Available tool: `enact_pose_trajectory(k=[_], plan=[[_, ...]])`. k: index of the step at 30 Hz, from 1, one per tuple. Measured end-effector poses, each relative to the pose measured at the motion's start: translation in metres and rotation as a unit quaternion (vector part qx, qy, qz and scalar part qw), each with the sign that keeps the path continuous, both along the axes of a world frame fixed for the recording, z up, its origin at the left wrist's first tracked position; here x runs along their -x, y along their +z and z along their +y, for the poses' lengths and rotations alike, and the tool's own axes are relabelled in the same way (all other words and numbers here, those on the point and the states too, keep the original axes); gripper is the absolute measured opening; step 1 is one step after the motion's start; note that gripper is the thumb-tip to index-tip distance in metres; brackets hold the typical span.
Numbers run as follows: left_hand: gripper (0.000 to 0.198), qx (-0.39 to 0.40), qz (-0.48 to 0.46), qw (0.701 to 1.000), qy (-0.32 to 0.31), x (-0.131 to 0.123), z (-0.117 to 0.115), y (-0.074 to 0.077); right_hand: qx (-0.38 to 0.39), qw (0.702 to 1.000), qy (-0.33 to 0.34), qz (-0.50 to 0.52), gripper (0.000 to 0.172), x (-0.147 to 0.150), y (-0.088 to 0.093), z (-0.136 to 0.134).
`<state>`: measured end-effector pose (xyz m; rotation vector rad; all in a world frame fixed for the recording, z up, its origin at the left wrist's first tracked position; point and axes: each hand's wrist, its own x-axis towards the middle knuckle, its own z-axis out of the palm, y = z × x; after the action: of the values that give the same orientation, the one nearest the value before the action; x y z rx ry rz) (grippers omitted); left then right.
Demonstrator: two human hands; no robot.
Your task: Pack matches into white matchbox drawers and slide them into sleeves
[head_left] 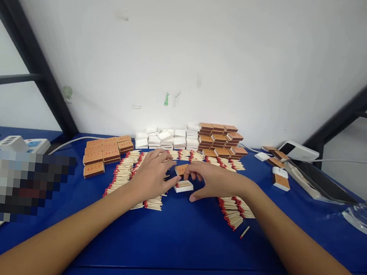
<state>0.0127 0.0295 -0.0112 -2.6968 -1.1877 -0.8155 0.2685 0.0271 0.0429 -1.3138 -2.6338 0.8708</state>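
Matchbox tray (183,187): located on the blue tabletop (173,240) between both hands; all positions below refer to this tray. Left hand (154,172): fingers spread, palm down, immediately left of the tray, thumb tip at its end; contact cannot be confirmed. Right hand (210,179): fingers curled, thumb apart from them, at the right end of the tray; no pinch is visible. Some matches appear to lie inside the tray. One orange sleeve (181,169) lies just behind it.

Completion status, as judged: partial. Orange matchboxes (102,152), grouped to the left, appear assembled; their contents are not visible. Outstanding: white trays (166,136) stacked behind, orange-brown sleeves (219,139) stacked behind and right, and loose matches (123,173) in rows to either side and behind.

Surroundings: a power strip (36,145) sits well to the left; a white device (299,151) sits well to the right. Obstruction: both hands cover parts of the match rows.
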Motion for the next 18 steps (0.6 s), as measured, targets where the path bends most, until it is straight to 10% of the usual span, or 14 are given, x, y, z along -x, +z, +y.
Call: enact_pose_trajectory(k=[18], plan=[[0.019, 0.025, 0.013, 1.0, -0.005, -0.008, 0.018, 0.002, 0.028, 0.999, -0.005, 0.043, 0.044, -0.012, 0.006, 0.01]])
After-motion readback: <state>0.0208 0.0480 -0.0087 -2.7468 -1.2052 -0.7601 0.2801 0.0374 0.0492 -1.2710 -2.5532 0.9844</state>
